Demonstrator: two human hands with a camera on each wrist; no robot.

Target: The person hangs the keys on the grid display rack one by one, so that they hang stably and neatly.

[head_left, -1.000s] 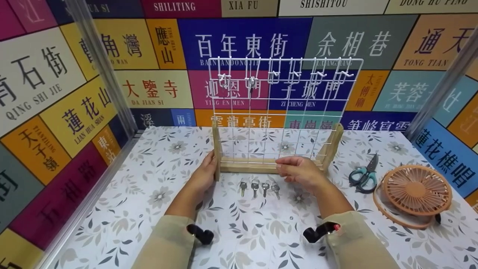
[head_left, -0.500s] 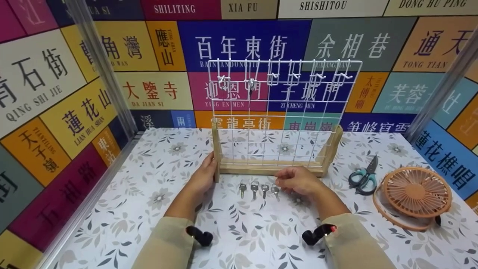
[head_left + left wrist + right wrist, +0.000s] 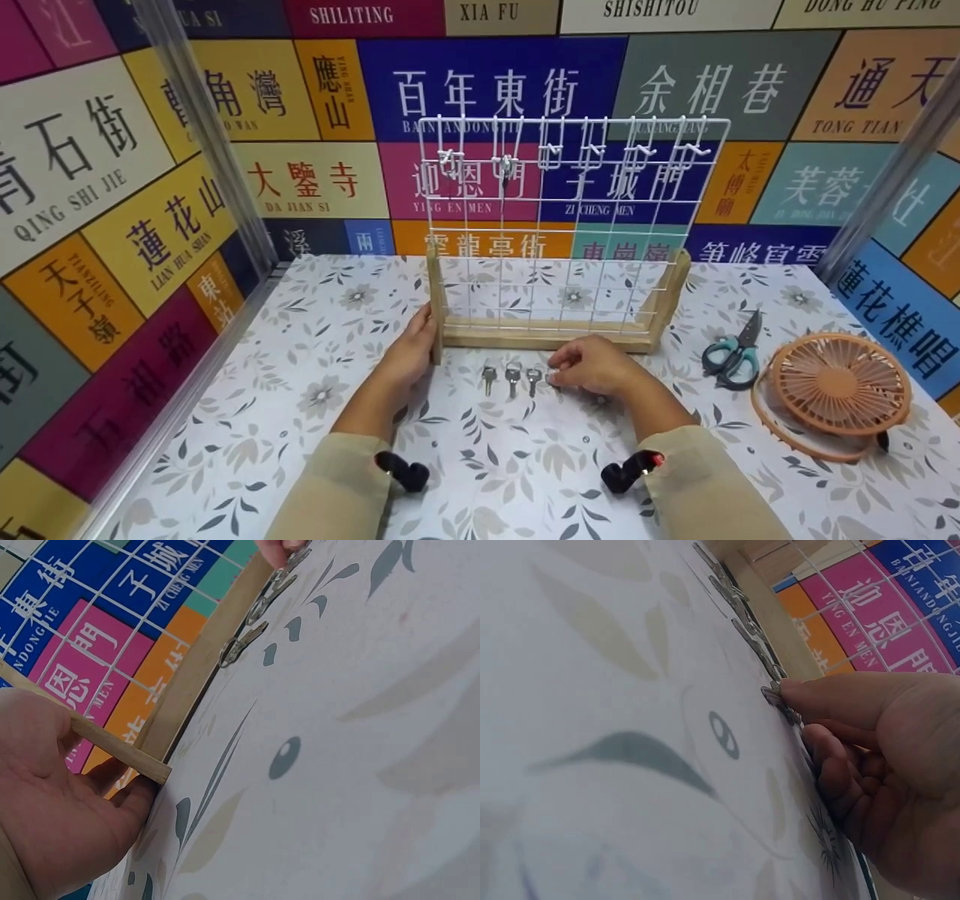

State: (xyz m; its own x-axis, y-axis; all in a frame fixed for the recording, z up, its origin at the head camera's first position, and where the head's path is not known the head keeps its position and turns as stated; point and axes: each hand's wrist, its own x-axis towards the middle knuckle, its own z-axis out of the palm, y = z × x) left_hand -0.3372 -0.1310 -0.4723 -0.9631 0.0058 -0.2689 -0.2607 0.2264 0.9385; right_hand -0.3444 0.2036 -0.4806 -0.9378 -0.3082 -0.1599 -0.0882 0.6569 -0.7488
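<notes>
A white wire grid rack (image 3: 559, 201) stands upright in a wooden frame (image 3: 517, 342), hooks along its top; keys hang from the two leftmost hooks. My left hand (image 3: 409, 351) grips the frame's left side piece, fingers behind the wood (image 3: 124, 750) in the left wrist view. In front of the frame several keys (image 3: 513, 379) lie in a row. At the row's right end my right hand (image 3: 596, 365) has thumb and fingertips on the rightmost key (image 3: 552, 379); the right wrist view shows the thumb against that key (image 3: 778, 699), partly hidden by the fingers.
To the right lie scissors (image 3: 733, 355) with teal and black handles. Beside them stands an orange fan (image 3: 840, 384). A floral cloth (image 3: 300, 465) covers the table, and walls with coloured signs (image 3: 487, 75) rise behind and at the sides.
From beside the frame's bottom bar, my right hand has come down toward me to the rightmost key and now touches it. My left hand has stayed on the frame.
</notes>
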